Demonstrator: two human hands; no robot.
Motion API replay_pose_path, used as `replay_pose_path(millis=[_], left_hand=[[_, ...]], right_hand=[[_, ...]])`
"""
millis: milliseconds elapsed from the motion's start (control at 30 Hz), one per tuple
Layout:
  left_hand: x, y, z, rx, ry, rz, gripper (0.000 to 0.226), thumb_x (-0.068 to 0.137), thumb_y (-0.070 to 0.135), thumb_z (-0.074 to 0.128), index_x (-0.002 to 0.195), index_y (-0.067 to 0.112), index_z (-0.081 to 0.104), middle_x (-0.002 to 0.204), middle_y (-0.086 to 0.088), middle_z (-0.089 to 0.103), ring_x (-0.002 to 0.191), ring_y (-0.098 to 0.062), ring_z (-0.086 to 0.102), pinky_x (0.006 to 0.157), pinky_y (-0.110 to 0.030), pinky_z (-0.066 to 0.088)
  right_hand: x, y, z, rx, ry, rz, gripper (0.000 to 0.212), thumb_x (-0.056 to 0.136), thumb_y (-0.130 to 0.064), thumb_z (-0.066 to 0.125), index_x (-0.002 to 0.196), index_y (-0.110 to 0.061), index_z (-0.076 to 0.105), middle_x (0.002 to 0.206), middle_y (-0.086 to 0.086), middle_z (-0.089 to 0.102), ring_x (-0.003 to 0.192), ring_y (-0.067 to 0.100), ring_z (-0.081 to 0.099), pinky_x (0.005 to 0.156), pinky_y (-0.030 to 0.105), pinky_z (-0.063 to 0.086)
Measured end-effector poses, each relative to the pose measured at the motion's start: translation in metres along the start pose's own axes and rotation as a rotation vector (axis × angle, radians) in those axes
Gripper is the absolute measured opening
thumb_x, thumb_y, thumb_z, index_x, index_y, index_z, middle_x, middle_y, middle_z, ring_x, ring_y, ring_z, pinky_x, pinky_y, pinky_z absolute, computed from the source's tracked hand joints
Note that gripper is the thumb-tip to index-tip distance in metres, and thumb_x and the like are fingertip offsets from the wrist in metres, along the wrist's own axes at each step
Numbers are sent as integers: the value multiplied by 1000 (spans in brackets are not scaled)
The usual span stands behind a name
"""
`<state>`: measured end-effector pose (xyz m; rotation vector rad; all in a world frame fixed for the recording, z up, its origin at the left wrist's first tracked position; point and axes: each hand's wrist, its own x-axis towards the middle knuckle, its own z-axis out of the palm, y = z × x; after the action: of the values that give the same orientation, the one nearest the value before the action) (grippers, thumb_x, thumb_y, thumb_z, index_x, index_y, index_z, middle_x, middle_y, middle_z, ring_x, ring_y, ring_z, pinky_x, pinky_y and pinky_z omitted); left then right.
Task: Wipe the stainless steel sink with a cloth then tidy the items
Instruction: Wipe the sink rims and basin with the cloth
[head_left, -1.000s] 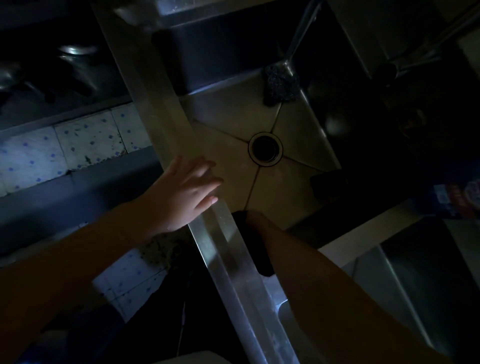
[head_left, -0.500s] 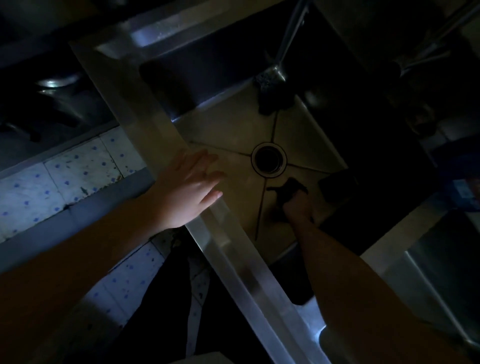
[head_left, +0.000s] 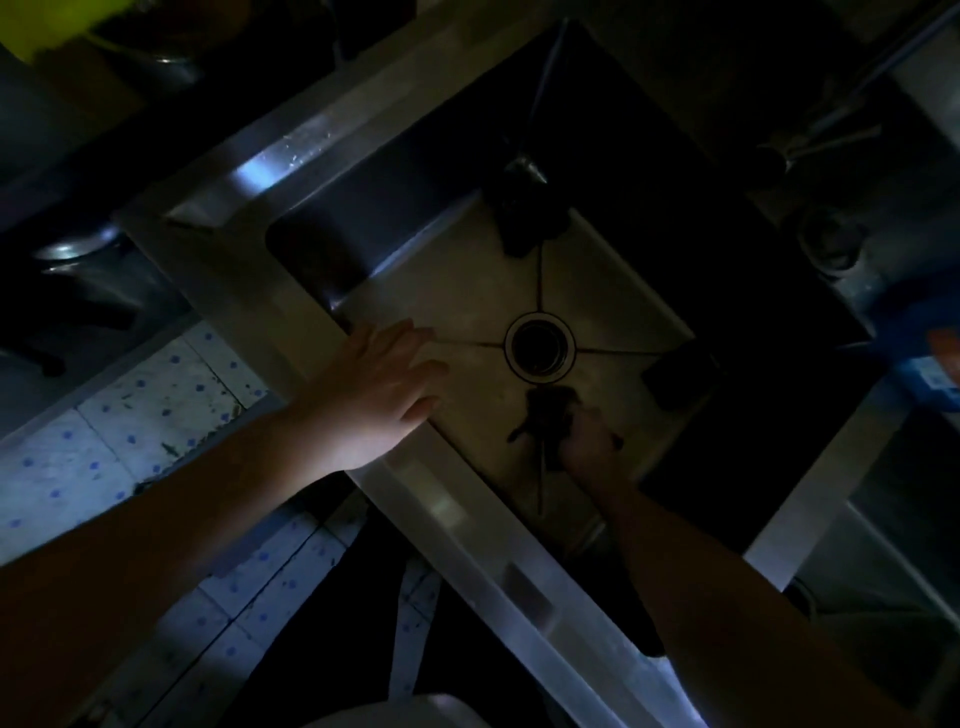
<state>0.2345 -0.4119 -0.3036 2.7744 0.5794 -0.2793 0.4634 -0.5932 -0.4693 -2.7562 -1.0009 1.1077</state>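
Note:
The stainless steel sink (head_left: 457, 291) fills the middle of the dim head view, with a round drain (head_left: 540, 345) at its centre. My right hand (head_left: 587, 441) is down on the sink floor just below the drain, closed on a dark cloth (head_left: 545, 413) pressed against the steel. My left hand (head_left: 379, 395) lies flat with fingers spread on the sink's near-left rim, holding nothing. A dark scrubber (head_left: 524, 213) lies in the far corner of the basin. A dark rectangular object (head_left: 675, 374) rests at the basin's right side.
A tap (head_left: 810, 140) stands at the upper right beside a second basin. Metal pots (head_left: 88, 270) sit under the counter at left. A blue packet (head_left: 930, 358) lies at the right edge. White tiles with blue dots (head_left: 130, 415) cover the floor.
My right hand with the cloth has moved from the near rim down onto the sink floor, stopping just below the drain. The left hand has stayed on the rim.

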Motion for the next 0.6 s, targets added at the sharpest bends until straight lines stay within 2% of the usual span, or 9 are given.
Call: replay_pose_path(millis=[67, 167, 233, 267, 367, 467, 600], left_hand=[[2, -8, -3, -19, 18, 14, 33, 88, 27, 61, 116, 11, 62, 134, -22, 49, 124, -40, 46, 100, -54, 36], [4, -19, -4, -42, 27, 23, 30, 85, 26, 62, 110, 10, 64, 127, -23, 55, 116, -41, 53, 92, -53, 44], [7, -23, -4, -55, 27, 25, 30, 86, 27, 61, 110, 10, 64, 127, -23, 54, 116, -40, 53, 92, -53, 43], [7, -25, -4, -65, 34, 32, 29, 85, 25, 63, 109, 9, 64, 126, -23, 54, 115, -40, 53, 91, -52, 43], [12, -29, -3, -102, 28, 36, 30, 86, 24, 63, 114, 13, 62, 133, -20, 50, 123, -38, 47, 98, -51, 39], [17, -37, -2, -108, 7, 44, 37, 93, 35, 49, 126, 20, 53, 144, -12, 37, 136, -28, 30, 108, -45, 29], [23, -47, -10, -113, -18, 51, 37, 92, 37, 46, 123, 20, 53, 144, -11, 36, 136, -27, 30, 108, -48, 29]], right_hand=[[13, 11, -15, 125, 108, 104, 45, 87, -3, 54, 131, 2, 48, 133, 22, 53, 122, 34, 52, 105, 39, 40], [27, 14, -31, 249, 145, 201, 51, 89, -5, 53, 139, -4, 41, 135, 20, 51, 124, 33, 51, 105, 38, 41], [29, 8, -32, 219, 131, 210, 43, 91, -6, 50, 134, -4, 45, 131, 22, 53, 120, 34, 52, 100, 37, 42], [26, 1, -31, 130, 105, 197, 39, 93, -7, 47, 132, -2, 47, 131, 21, 53, 120, 34, 52, 99, 36, 41], [10, -24, -17, -58, -42, 9, 38, 96, -9, 43, 134, -3, 47, 138, 17, 49, 125, 31, 49, 105, 35, 37], [-14, -45, 6, -58, -236, -175, 42, 94, -9, 47, 136, -11, 45, 143, 15, 40, 127, 32, 47, 107, 39, 38], [-32, -52, 23, -78, -397, -390, 40, 98, -15, 43, 138, -15, 44, 142, 11, 43, 124, 29, 49, 103, 35, 41]])
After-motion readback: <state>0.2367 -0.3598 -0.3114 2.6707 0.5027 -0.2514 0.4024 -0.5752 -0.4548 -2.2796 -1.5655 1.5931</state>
